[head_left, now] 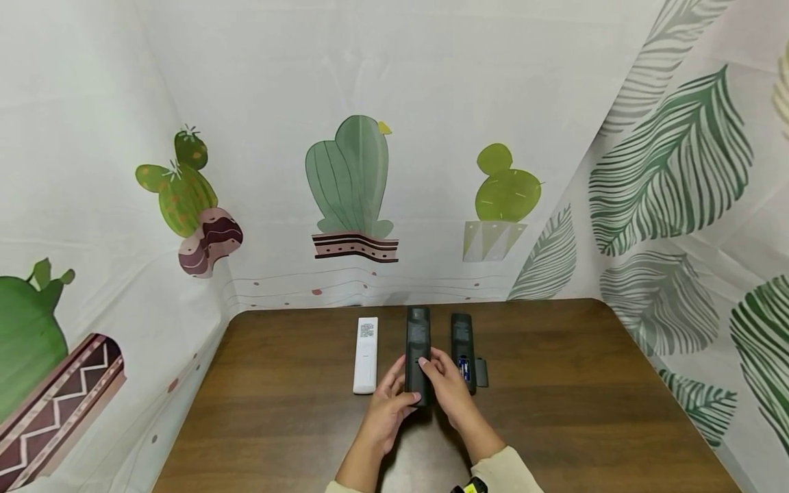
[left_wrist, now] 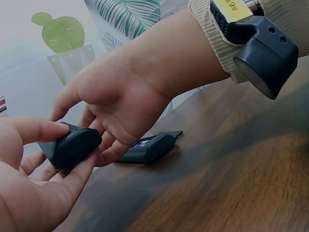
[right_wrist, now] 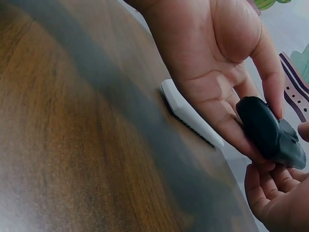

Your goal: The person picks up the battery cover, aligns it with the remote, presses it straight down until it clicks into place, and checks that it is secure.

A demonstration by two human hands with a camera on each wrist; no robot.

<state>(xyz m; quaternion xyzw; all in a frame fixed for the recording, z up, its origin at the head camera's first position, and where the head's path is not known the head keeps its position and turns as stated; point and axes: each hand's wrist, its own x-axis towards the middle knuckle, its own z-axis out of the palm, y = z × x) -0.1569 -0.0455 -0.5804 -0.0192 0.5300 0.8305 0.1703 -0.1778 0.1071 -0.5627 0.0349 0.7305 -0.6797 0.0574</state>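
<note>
A black remote control is held back side up above the table by both hands. Toward its near end, the left hand grips it, thumb on the top face and fingers along the left side and underneath. The right hand holds its right side, thumb laid on the back around mid-length. In the left wrist view the remote's blunt near end shows between the hands. Just right of the right hand lies a second black remote, its battery compartment uncovered with batteries inside. Its loose cover lies beside it.
A white remote lies on the brown wooden table, left of the hands. Behind the table's far edge hangs a white cloth printed with cacti and leaves. A wrist-worn camera sits on the right forearm.
</note>
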